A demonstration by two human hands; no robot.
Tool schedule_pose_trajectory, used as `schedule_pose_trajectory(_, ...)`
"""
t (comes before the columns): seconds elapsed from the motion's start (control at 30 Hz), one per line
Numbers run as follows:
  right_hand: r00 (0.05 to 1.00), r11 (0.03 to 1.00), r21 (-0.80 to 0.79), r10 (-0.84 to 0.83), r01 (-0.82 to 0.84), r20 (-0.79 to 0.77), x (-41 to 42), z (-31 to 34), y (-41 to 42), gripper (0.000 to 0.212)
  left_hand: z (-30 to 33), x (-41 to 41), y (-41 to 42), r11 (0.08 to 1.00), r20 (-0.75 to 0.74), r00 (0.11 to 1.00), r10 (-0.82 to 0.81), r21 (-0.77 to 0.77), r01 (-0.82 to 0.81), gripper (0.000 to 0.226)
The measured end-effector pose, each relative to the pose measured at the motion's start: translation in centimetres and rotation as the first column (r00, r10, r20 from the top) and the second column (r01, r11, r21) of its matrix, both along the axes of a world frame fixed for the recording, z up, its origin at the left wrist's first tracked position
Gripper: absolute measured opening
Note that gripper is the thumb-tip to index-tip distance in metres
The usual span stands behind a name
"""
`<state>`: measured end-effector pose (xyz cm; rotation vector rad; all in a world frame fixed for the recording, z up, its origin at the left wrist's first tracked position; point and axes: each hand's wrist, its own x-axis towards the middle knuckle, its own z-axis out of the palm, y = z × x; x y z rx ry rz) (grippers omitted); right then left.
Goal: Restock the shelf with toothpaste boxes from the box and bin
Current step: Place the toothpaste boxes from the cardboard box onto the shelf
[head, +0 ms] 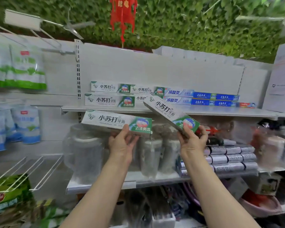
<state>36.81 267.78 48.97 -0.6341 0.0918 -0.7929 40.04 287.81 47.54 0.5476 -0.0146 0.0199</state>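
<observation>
Gripping a level toothpaste box, the left hand is closed. The right hand clasps a tilted toothpaste carton before the shelf.

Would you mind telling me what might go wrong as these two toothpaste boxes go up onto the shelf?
1. The right hand pinches its tilted box only at the lower end, so it could slip or swing.
2. That box's upper end sits close to the stacked green-and-white boxes on the shelf; pushing in might knock the stack askew.
3. The left hand holds its box from below by the fingertips, so a nudge could drop it.
</observation>
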Motion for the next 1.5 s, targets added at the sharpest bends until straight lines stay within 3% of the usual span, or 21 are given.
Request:
schedule_pose_trajectory(0.2,0.997,0.989,-0.123,-0.079,0.076,-0.020,6.1,2.2,-2.9,0.062,2.8,3.2,-2.9,0.998,0.042,0.997,0.062,-0.027,-0.061,0.050)
schedule_pose_trajectory(0.3,0.985,0.950,-0.280,-0.160,0.138,-0.059,8.9,3.1,-4.3,0.060,3.7,4.7,-3.9,0.995,0.072,0.992,0.099,-0.036,-0.097,0.042)
schedule_pose_trajectory(0.43,0.966,0.847,-0.494,-0.255,0.197,-0.051,11.8,4.0,-5.8,0.054,4.5,5.9,-5.0,0.985,0.078,0.983,0.169,-0.040,-0.166,0.035)
schedule_pose_trajectory(0.63,0.887,0.682,-0.691,-0.442,0.238,-0.131,14.6,4.4,-6.9,0.054,4.5,7.2,-5.9,0.972,0.068,0.970,0.231,-0.064,-0.227,0.036)
schedule_pose_trajectory(0.73,0.845,0.581,-0.711,-0.533,0.396,0.035,13.8,4.7,-5.4,0.057,4.4,7.7,-6.1,0.968,0.064,0.967,0.248,-0.057,-0.245,0.038)
schedule_pose_trajectory(0.8,0.871,0.528,-0.733,-0.458,0.429,0.180,13.0,5.2,-3.4,0.047,4.3,8.1,-6.2,0.967,0.072,0.965,0.252,-0.054,-0.248,0.034)
schedule_pose_trajectory(0.83,0.918,0.525,-0.776,-0.356,0.350,0.174,12.5,5.5,-2.2,0.042,4.2,8.4,-6.1,0.967,0.075,0.965,0.253,-0.051,-0.250,0.032)
schedule_pose_trajectory(0.9,0.997,0.520,-0.853,-0.078,0.047,0.007,12.3,5.7,0.0,0.040,4.3,8.7,-6.0,0.968,0.077,0.965,0.249,-0.037,-0.247,0.030)
schedule_pose_trajectory(0.97,0.986,0.477,-0.863,0.103,-0.166,-0.132,13.0,5.7,1.4,0.043,4.5,8.8,-5.5,0.970,0.086,0.967,0.241,-0.022,-0.240,0.031)
schedule_pose_trajectory(1.07,0.961,0.498,-0.823,0.188,-0.272,-0.204,13.9,6.0,2.8,0.038,4.9,9.2,-3.8,0.968,0.097,0.964,0.248,0.014,-0.250,0.037)
schedule_pose_trajectory(1.2,0.952,0.590,-0.752,0.252,-0.293,-0.173,14.5,6.5,4.6,0.031,5.5,9.8,-1.4,0.947,0.120,0.949,0.291,0.107,-0.304,0.035)
schedule_pose_trajectory(1.27,0.960,0.603,-0.751,0.236,-0.268,-0.153,14.8,6.9,5.4,0.033,5.6,9.8,0.0,0.863,0.133,0.893,0.430,0.230,-0.450,0.040)
schedule_pose_trajectory(1.37,0.968,0.608,-0.758,0.208,-0.238,-0.138,15.3,7.3,6.5,0.034,5.4,9.4,2.7,0.513,0.249,0.690,0.680,0.511,-0.690,0.070)
schedule_pose_trajectory(1.43,0.976,0.588,-0.780,0.162,-0.214,-0.145,15.6,7.5,7.4,0.034,5.1,9.1,4.1,0.301,0.389,0.610,0.690,0.612,-0.731,0.077)
schedule_pose_trajectory(1.5,0.983,0.549,-0.815,0.095,-0.184,-0.158,16.5,7.4,8.2,0.034,5.0,9.4,4.9,0.196,0.480,0.619,0.622,0.669,-0.717,0.074)
